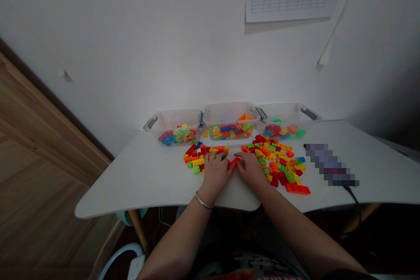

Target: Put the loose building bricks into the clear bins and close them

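Clamping a red piece (233, 162) between the fingertips of left hand (216, 173) and right hand (253, 171), at the dial's centre; not revealing whether one brick or several joined. Lying loose outward from the grip: left heap (197, 162) at 9 o'clock, right heap (282, 167) at 3 o'clock, both on the white table (131, 183). Standing beyond: left bin (179, 118) at 10, middle bin (229, 113) at 12, right bin (278, 113) at 2, all holding small pieces. Judging progress: appearing unfinished, with many pieces lying outside the bins and no finished build showing; not revealing how much is already done. Counting: two hands, three bins, two heaps, one dark pixelated device (330, 164) at 3 o'clock, one bracelet (203, 201); overlapping too closely for a count of loose pieces.
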The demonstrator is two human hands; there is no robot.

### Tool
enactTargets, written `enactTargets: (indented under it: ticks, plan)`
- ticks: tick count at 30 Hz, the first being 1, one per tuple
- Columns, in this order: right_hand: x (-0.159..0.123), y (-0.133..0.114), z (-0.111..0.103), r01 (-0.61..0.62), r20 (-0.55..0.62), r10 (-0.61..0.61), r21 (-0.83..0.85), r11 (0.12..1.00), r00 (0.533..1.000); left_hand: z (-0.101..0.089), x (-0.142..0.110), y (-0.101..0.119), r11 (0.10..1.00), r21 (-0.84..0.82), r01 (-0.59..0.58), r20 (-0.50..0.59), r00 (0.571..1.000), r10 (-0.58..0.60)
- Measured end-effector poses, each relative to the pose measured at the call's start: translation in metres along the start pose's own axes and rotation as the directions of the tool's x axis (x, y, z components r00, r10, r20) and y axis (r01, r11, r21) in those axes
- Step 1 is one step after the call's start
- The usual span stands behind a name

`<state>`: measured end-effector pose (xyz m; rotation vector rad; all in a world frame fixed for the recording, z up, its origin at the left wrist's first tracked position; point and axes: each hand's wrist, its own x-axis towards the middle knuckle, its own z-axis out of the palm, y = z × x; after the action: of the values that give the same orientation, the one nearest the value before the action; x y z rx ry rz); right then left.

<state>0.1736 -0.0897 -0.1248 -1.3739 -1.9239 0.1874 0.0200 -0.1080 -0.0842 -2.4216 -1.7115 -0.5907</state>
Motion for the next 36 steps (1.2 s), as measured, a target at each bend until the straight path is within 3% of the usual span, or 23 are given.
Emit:
enactTargets:
  ticks: [15, 23, 30, 33, 36]
  plan:
    - [0.0, 0.002, 0.002, -0.006, 0.109, 0.011, -0.049, 0.999, 0.994, 0.003, -0.006, -0.008, 0.999, -0.001, -0.035, -0.04, 0.999, 0.035]
    - [-0.001, 0.003, 0.003, -0.052, -0.014, 0.054, 0.102, 0.993, 0.998, -0.01, 0.001, -0.015, 0.998, -0.056, 0.04, -0.065, 0.997, -0.043]
    - [-0.001, 0.002, 0.0, -0.038, 0.007, 0.037, 0.133, 0.99, 0.999, -0.033, 0.036, -0.04, 0.946, -0.314, 0.074, -0.192, 0.972, -0.139]
    - [0.0, 0.0, -0.002, -0.036, 0.012, 0.034, 0.135, 0.99, 0.999, -0.045, 0.057, -0.052, 0.913, -0.404, 0.065, -0.322, 0.924, -0.208]
    - [0.0, -0.001, -0.004, -0.039, 0.011, 0.038, 0.137, 0.99, 0.999, -0.052, 0.08, -0.063, 0.861, -0.501, 0.088, -0.361, 0.883, -0.3]
